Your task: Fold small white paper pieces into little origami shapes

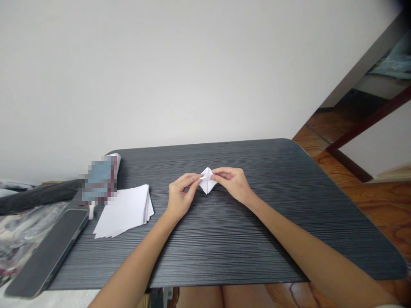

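A small folded white paper [207, 187] is held just above the dark table, near its middle. Its outline is a diamond, with a crease running down the lower half and a flap across the upper part. My left hand [181, 193] pinches its left corner between thumb and fingers. On the opposite side, my right hand [234, 184] grips the right corner in the same way. Fingertips hide both side corners of the paper.
The dark wood-grain table [244, 252] stands against a white wall [205, 72]. To the left lie a stack of white sheets [125, 209], a blurred-out packet [99, 179], a small white object [91, 210] and a phone [51, 252] at the edge.
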A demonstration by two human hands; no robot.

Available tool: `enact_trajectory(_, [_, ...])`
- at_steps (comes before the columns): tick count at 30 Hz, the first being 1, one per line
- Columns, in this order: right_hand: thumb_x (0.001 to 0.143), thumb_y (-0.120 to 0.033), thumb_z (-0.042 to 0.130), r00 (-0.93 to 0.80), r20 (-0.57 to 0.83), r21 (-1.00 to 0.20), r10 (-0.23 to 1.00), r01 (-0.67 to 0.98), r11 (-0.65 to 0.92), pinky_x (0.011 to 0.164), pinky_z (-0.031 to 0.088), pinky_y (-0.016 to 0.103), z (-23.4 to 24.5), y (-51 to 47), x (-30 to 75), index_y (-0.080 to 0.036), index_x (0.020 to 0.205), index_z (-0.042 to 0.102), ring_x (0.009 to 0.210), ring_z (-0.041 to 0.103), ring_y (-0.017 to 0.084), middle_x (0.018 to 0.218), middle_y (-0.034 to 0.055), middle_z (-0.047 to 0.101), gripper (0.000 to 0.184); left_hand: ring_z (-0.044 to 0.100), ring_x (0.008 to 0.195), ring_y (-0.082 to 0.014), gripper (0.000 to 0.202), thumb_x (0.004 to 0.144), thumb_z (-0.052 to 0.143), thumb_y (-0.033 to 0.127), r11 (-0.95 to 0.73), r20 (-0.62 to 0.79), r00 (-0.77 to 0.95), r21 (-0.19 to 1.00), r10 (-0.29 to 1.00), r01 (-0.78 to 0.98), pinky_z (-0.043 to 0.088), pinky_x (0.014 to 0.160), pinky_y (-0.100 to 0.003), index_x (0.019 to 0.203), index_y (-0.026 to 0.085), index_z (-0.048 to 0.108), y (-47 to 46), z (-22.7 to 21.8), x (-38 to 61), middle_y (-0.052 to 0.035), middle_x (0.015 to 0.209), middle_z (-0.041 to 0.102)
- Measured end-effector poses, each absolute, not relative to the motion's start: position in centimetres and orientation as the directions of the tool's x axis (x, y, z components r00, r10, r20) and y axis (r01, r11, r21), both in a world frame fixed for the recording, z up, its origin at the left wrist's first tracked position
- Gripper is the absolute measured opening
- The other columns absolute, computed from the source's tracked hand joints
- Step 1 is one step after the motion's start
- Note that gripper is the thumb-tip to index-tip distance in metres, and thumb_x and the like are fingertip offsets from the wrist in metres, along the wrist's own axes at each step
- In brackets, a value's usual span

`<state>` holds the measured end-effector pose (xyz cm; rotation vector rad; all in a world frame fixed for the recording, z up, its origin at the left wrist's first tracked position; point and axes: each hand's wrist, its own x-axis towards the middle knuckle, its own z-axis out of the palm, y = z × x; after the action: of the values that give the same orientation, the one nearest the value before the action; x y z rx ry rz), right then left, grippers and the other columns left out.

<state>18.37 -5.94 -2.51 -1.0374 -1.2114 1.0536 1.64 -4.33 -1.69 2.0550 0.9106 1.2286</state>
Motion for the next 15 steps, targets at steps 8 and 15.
enact_trajectory(8, [0.058,-0.028,0.07,0.134,0.156,-0.98,0.979,-0.107,0.17,0.069,0.05,0.032,-2.25,-6.09,17.93,-0.015,0.065,0.063,0.067,0.062,0.016,0.07,0.0032,0.067,0.016,0.061,0.081,-0.0145,0.016,0.077,0.053,0.018,-0.597,0.509,0.329,0.751,0.795,0.282,0.047,0.075,-0.026,0.084,0.016,0.067,-4.42,-1.66,1.72,-0.0067,0.087,0.066])
enact_trajectory(15, [0.063,-0.025,0.067,0.035,0.254,-0.959,0.966,-0.123,0.257,0.074,0.048,0.031,-2.06,-6.41,17.69,-0.016,0.063,0.064,0.076,0.06,0.015,0.079,0.0043,0.065,0.009,0.059,0.072,-0.0128,0.012,0.075,0.057,0.02,-0.573,0.504,0.284,0.772,0.815,0.274,0.047,0.063,-0.022,0.077,0.015,0.067,-4.6,-1.38,1.97,-0.0061,0.08,0.065])
